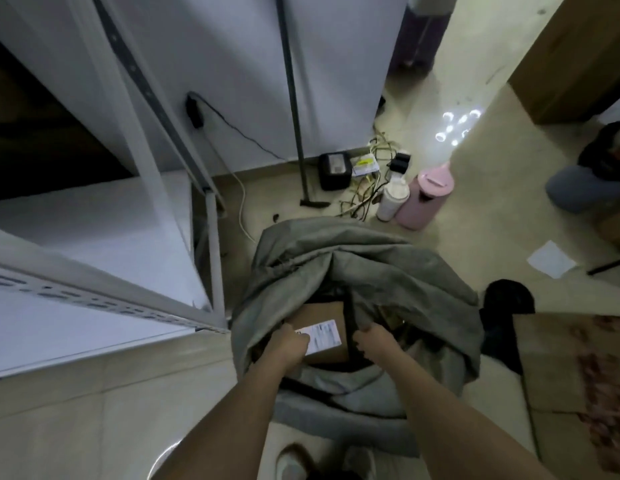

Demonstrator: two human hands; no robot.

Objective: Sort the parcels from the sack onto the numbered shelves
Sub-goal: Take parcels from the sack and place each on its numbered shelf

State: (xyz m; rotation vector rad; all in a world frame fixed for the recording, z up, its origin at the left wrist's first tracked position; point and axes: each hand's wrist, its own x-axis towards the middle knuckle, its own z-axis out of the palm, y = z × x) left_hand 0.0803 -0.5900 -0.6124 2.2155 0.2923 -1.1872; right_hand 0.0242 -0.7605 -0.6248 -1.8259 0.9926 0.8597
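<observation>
Standing open on pale floor tiles, centre of view: grey fabric sack [353, 268], mouth slumped wide, rim folded outward on all sides.

Edges and room:
- White metal shelves [94, 244] just left of sack, nearest corner post almost touching sack's left fold; lower board bare and white, front rail perforated.
- Strip of bare tile at lower left, between shelf front and arms.
- Tile at upper right running off between white wall and brown door.
- Patterned brown mat [575, 368] close on right of sack.

Task item:
- Brown cardboard parcel [327, 332] lying flat inside sack mouth, partly covered by fabric, top face showing.
- White printed label [322, 336] on top face; text too blurred to read.
- Black strap or band crossing sack opening just right of parcel.

Hands:
- Left hand [289, 344] inside sack, fingers curled over parcel's left edge beside label, gripping it.
- Right hand [372, 341] inside sack at parcel's right side, fingers curled closed; whether on parcel, strap or fabric cannot be told.

Surroundings and obstructions:
- Dark pole with flat foot [294, 109] leaning at wall beyond sack.
- Black box device [334, 171], tangle of cables and adapters by wall base.
- White bottle [391, 199] touching pink lidded jug [424, 199], near sack's far right edge.
- Sheet of white paper [551, 259] on floor, right.
- Black object [509, 299] between sack and mat.
- Seated person's legs [585, 185] at far right edge.
- Shoe [293, 462] at bottom, below sack.
</observation>
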